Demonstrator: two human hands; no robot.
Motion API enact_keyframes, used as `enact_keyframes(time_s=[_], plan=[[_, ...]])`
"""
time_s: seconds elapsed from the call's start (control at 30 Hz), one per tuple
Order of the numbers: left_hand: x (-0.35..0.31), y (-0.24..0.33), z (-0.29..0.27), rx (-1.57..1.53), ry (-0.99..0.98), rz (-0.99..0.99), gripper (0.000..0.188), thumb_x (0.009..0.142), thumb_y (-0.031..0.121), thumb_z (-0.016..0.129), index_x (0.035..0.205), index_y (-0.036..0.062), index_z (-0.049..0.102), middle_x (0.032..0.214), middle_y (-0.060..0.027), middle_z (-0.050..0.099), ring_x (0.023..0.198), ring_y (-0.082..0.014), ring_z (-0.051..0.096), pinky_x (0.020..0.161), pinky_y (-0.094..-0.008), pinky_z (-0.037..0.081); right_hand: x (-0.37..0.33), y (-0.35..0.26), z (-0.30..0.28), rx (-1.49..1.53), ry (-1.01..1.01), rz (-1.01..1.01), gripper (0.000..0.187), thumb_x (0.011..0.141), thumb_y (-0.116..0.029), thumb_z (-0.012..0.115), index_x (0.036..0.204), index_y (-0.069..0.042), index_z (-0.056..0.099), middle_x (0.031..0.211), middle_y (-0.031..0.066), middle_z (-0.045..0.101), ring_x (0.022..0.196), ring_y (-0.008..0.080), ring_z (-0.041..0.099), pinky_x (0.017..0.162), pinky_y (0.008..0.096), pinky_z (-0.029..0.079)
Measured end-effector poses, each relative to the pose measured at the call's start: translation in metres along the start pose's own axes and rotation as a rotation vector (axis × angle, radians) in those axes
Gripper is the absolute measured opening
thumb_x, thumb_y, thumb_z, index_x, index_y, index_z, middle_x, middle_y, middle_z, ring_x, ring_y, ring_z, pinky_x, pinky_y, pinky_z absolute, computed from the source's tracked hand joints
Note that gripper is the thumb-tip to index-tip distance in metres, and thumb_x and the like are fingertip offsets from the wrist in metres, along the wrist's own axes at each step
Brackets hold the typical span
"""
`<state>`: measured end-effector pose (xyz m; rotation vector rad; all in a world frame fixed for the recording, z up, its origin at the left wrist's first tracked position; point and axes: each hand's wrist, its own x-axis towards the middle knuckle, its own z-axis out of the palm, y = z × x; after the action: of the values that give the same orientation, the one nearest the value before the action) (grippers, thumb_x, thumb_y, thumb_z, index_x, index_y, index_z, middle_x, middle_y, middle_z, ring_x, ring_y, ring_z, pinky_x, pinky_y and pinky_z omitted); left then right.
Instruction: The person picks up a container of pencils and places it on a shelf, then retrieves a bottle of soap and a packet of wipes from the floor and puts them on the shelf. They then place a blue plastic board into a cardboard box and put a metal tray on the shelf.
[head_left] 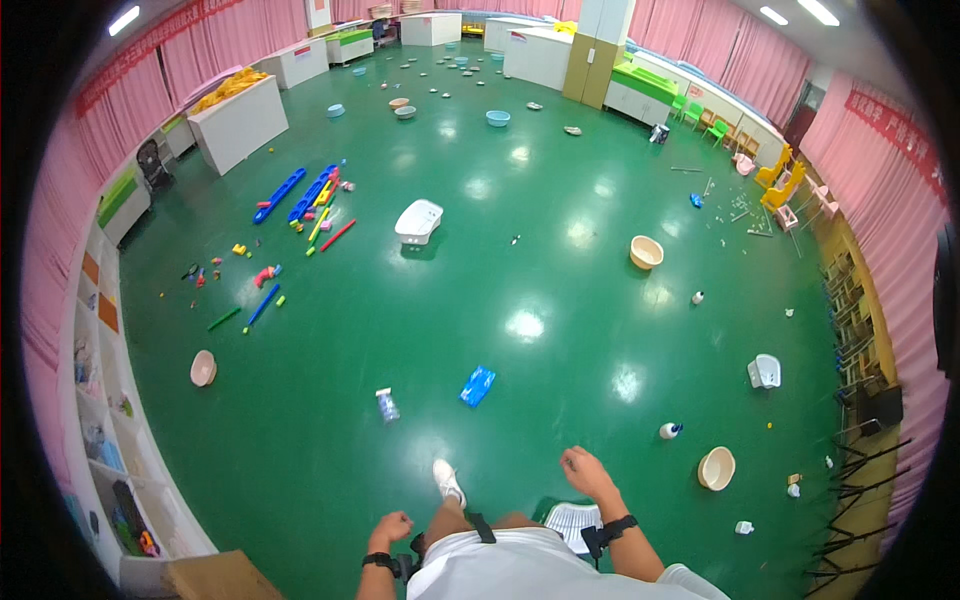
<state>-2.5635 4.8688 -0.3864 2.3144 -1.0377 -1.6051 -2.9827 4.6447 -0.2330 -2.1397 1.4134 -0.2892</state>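
Note:
My left hand (394, 526) hangs low beside my left thigh, its fingers loosely curled and nothing showing in them. My right hand (588, 474) is held out at my right, fingers curled in as well, with no object visible in it. Each forearm wears a black strap with a small device. Just below my right hand, partly hidden by my body, is a white ribbed plastic piece (572, 522). On the floor ahead lie a flat blue packet (478, 386) and a clear bag or bottle with a purplish content (387, 405). Neither hand touches them.
Basins stand about: pink (203, 368), white (418, 222), beige (646, 252) and cream (717, 468). White pump bottles (670, 431) are at the right. Blue troughs (312, 194) and loose toys lie at the left. White shelves (130, 440) line the left; folded chairs (850, 340) the right.

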Motion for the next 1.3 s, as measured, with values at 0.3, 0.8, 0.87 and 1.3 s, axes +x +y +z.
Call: enact_keyframes(time_s=[0.3, 0.8, 0.87, 1.3], plan=[[0.183, 0.243, -0.179, 0.172, 0.012, 0.255, 0.025, 0.083, 0.022, 0.059, 0.095, 0.0005, 0.064, 0.077, -0.0130, 0.069, 0.069, -0.0211, 0.067, 0.065, -0.0352, 0.053, 0.185, 0.021, -0.063, 0.147, 0.121, 0.188, 0.009, 0.084, -0.011, 0.055, 0.089, -0.005, 0.059, 0.090, 0.0163, 0.059, 0.082, 0.0343, 0.061, 0.071, 0.0432, 0.050], [0.439, 0.598, -0.299, 0.169, -0.004, 0.229, 0.027, 0.085, 0.023, 0.059, 0.101, 0.0010, 0.062, 0.083, -0.0121, 0.069, 0.071, -0.0200, 0.067, 0.069, -0.0353, 0.053, 0.578, 0.185, -0.228, 0.150, 0.209, 0.230, 0.009, 0.082, -0.011, 0.054, 0.088, -0.003, 0.057, 0.090, 0.0159, 0.057, 0.084, 0.0363, 0.058, 0.074, 0.0437, 0.048], [0.477, 0.627, -0.313, 0.108, 0.011, 0.222, 0.026, 0.085, 0.022, 0.061, 0.100, 0.0010, 0.062, 0.082, -0.0123, 0.069, 0.071, -0.0199, 0.067, 0.068, -0.0350, 0.053, 0.642, 0.198, -0.253, 0.124, 0.202, 0.204, 0.010, 0.082, -0.010, 0.055, 0.088, -0.004, 0.057, 0.090, 0.0157, 0.057, 0.085, 0.0359, 0.058, 0.074, 0.0434, 0.048], [0.768, 0.961, -0.477, 0.365, -0.065, 0.348, 0.029, 0.083, 0.027, 0.061, 0.097, 0.0017, 0.064, 0.088, -0.0170, 0.069, 0.080, -0.0291, 0.067, 0.074, -0.0396, 0.052, 0.988, 0.285, -0.338, 0.115, 0.205, 0.336, 0.009, 0.080, -0.010, 0.056, 0.088, -0.005, 0.059, 0.091, 0.0153, 0.058, 0.084, 0.0352, 0.059, 0.074, 0.0435, 0.049]])
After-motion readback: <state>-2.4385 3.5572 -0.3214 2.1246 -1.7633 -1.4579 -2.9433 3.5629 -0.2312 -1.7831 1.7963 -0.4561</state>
